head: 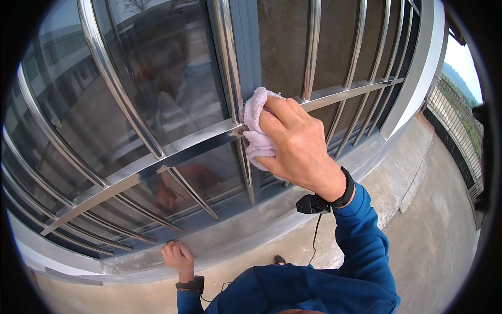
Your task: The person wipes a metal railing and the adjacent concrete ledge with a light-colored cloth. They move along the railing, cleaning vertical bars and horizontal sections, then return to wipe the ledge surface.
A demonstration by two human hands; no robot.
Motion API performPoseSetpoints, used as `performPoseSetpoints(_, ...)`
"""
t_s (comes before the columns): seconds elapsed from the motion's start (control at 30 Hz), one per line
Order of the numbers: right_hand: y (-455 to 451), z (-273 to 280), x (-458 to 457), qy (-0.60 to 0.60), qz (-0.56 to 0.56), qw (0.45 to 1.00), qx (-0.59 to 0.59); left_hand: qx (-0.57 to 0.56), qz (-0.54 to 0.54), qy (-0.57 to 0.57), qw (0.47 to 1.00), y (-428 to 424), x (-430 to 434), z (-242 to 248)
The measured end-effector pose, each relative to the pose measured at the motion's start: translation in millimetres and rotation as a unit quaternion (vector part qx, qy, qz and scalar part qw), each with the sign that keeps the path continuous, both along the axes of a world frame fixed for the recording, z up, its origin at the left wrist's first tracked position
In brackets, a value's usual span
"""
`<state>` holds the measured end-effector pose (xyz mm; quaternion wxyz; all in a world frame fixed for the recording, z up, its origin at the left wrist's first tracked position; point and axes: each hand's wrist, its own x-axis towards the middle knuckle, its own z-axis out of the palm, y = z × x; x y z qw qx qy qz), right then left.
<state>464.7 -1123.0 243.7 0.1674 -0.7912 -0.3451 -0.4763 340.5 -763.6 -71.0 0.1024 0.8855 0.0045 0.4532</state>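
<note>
A folded, pale pink terry cloth (259, 137) is gripped by my right hand (296, 137). The cloth presses against the flat steel crossbar (200, 137) of a window guard, where an upright steel tube (228, 59) meets it. Part of the cloth is hidden under my fingers. Lower down on the left, my left hand (177, 255) rests at the concrete window sill (211, 231) with its fingers curled. Nothing shows in it, though its palm side is hidden.
Behind the bars, glass panes (168, 70) reflect the surroundings, and a blue-grey frame (246, 47) divides them. Black wrist straps with small devices (313, 204) trail thin cables (315, 239). Concrete paving (423, 235) lies below; a metal railing (455, 114) runs along the right.
</note>
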Motion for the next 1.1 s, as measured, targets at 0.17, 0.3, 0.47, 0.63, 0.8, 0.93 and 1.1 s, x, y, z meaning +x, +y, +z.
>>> performPoseSetpoints(0.17, -25.5, -2.0, 1.2, 0.018, -0.059, 0.998, -0.031, 0.003, -0.005, 0.006, 1.0, 0.6, -1.9, 3.7)
performPoseSetpoints(0.3, -23.5, -5.1, -3.7, 0.0, -0.121, 0.993, -0.007, 0.001, -0.004, -0.021, 1.0, -1.6, -0.4, 2.6)
performPoseSetpoints(0.47, -0.4, -5.9, -10.9, -0.018, -0.033, 0.999, -0.016, -0.005, -0.004, -0.033, 0.999, -1.0, 1.4, 1.4)
performPoseSetpoints(0.63, -22.8, -1.6, -7.0, 0.063, -0.214, 0.975, 0.016, -0.004, -0.008, -0.036, 0.999, 0.6, 1.7, 2.6)
performPoseSetpoints(0.8, -1.8, -22.2, -10.6, 0.006, -0.078, 0.996, 0.035, 0.001, -0.021, -0.046, 0.999, -0.3, 2.2, 2.5)
performPoseSetpoints(0.93, 5.1, -23.2, -30.1, 0.044, 0.035, 0.998, 0.034, 0.003, -0.02, -0.054, 0.998, 2.2, 2.6, 2.8)
performPoseSetpoints(1.1, 24.9, -8.4, -34.8, 0.075, 0.025, 0.997, -0.012, -0.007, -0.013, -0.037, 0.999, 3.0, 1.4, -0.7)
